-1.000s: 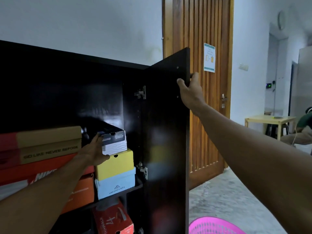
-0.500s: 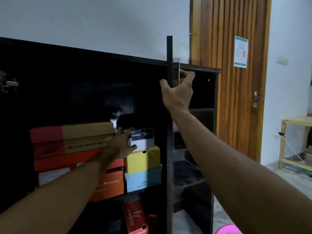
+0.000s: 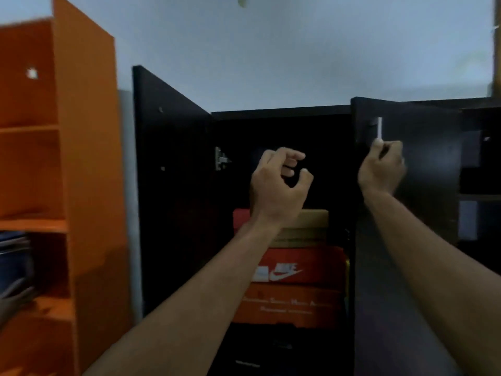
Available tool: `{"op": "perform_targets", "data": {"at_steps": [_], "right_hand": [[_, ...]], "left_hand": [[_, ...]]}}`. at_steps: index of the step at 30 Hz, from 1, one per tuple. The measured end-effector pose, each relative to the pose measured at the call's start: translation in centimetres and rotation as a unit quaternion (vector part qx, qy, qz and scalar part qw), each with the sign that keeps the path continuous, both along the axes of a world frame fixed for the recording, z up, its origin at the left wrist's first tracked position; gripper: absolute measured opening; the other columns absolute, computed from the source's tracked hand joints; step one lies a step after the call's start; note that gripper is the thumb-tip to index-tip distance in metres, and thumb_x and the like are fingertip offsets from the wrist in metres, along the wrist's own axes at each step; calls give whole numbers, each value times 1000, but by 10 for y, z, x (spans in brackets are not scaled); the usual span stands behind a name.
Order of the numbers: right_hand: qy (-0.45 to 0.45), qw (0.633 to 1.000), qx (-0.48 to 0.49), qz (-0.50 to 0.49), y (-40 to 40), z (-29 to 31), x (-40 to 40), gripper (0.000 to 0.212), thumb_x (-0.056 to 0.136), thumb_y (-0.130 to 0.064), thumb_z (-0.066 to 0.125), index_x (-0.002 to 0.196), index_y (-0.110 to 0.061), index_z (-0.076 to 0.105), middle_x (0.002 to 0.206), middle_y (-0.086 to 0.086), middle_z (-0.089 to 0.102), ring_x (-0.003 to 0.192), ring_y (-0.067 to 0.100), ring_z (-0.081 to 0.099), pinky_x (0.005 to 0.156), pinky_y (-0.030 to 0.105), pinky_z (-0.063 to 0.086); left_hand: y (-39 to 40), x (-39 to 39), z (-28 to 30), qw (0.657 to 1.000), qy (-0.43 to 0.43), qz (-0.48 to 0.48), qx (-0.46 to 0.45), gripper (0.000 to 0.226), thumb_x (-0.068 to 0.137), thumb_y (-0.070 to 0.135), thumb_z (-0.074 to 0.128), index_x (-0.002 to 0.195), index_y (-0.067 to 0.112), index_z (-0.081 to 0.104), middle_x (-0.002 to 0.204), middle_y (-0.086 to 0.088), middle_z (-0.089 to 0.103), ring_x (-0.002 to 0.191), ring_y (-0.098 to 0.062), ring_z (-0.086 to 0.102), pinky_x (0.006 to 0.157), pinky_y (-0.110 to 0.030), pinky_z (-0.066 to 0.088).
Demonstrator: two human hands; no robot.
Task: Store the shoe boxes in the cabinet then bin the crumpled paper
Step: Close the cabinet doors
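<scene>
right hand closed on the pale bar handle of the right cabinet door, door swung most of the way shut. left hand empty, fingers curled loose in a half-open claw, hovering in the gap between the two doors, touching nothing. left cabinet door stands wide open, hinge showing on the inner edge.

shoe boxes stacked inside on the shelf, just below the left hand: tan-and-red box on top, red nike box under it, orange box under that, long sides facing out. looks like storing is done, closing step in hand.

key relation: open left door lies to the left of the left hand, the nearer one to it; its free edge points toward the camera, so it should swing right to shut.

crumpled paper and bin not in view. orange shelf unit stands left of the cabinet.
</scene>
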State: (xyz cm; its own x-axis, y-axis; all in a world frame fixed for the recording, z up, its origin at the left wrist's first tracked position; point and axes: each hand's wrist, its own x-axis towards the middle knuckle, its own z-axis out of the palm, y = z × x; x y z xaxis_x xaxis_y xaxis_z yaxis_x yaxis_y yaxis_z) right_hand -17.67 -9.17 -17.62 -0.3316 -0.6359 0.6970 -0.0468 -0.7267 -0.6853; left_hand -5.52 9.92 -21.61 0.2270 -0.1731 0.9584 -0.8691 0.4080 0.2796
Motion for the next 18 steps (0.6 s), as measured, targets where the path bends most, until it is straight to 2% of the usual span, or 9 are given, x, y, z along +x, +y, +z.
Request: {"op": "perform_targets", "data": {"at_steps": [2, 3, 5, 7, 9, 11, 13, 16, 18], "right_hand": [[14, 1000, 2, -5, 1, 0, 11, 39, 107, -39, 37, 120, -5, 52, 116, 20, 58, 97, 27, 53, 83, 35, 47], [19, 1000, 6, -15, 2, 1, 14, 40, 108, -39, 37, 121, -4, 51, 118, 22, 58, 100, 30, 53, 82, 35, 41], [29, 999, 23, -14, 4, 3, 18, 41, 108, -37, 36, 123, -2, 50, 126, 27, 56, 107, 36, 54, 81, 32, 32], [59, 997, 39, 20, 2, 4, 17, 41, 108, -39, 37, 125, -4, 49, 129, 28, 54, 108, 37, 54, 81, 35, 34], [98, 993, 47, 47, -5, 6, 13, 39, 108, -39, 37, 124, -6, 51, 128, 27, 55, 113, 39, 55, 82, 36, 34], [120, 989, 55, 72, -9, 11, 12, 37, 108, -39, 38, 122, -7, 52, 125, 26, 57, 115, 42, 55, 87, 44, 42], [137, 984, 71, 93, -10, 16, 11, 37, 108, -41, 38, 122, -10, 51, 123, 23, 57, 109, 37, 56, 91, 51, 47], [141, 979, 81, 121, -11, 17, 10, 36, 108, -41, 38, 122, -11, 53, 116, 16, 57, 97, 28, 53, 81, 44, 42], [134, 981, 72, 120, -12, 15, 12, 37, 108, -42, 39, 122, -11, 55, 115, 15, 61, 99, 29, 57, 82, 44, 44]], "left_hand": [[37, 6, 19, 997, 1, 43, -71, 19, 88, 22, 71, 107, 21, 69, 105, 5, 59, 90, -6, 63, 75, -10, 48], [54, 10, 29, 991, 1, 72, -113, 20, 86, 21, 71, 106, 19, 69, 105, 6, 58, 92, -9, 62, 77, -10, 47], [88, 21, 47, 972, -1, 132, -193, 23, 84, 22, 68, 106, 17, 68, 105, 7, 54, 97, -15, 60, 83, -21, 51], [116, 38, 60, 949, 16, 198, -244, 31, 82, 29, 65, 110, 17, 65, 109, 3, 53, 103, -17, 56, 87, -31, 52], [139, 60, 70, 926, 79, 269, -252, 42, 81, 39, 61, 118, 18, 61, 121, -4, 54, 113, -19, 53, 90, -28, 45], [156, 83, 74, 916, 161, 311, -196, 51, 87, 46, 53, 131, 20, 54, 134, -8, 50, 123, -22, 49, 94, -30, 39], [165, 101, 73, 933, 240, 256, -83, 52, 98, 50, 41, 145, 25, 44, 146, -9, 44, 131, -25, 47, 101, -37, 40], [167, 104, 66, 938, 342, 34, 45, 61, 107, 57, 25, 159, 25, 33, 163, -7, 36, 150, -30, 35, 118, -44, 29], [167, 100, 58, 932, 347, -76, 74, 61, 107, 60, 23, 146, 27, 56, 150, -6, 56, 142, -29, 49, 119, -51, 36]]}}
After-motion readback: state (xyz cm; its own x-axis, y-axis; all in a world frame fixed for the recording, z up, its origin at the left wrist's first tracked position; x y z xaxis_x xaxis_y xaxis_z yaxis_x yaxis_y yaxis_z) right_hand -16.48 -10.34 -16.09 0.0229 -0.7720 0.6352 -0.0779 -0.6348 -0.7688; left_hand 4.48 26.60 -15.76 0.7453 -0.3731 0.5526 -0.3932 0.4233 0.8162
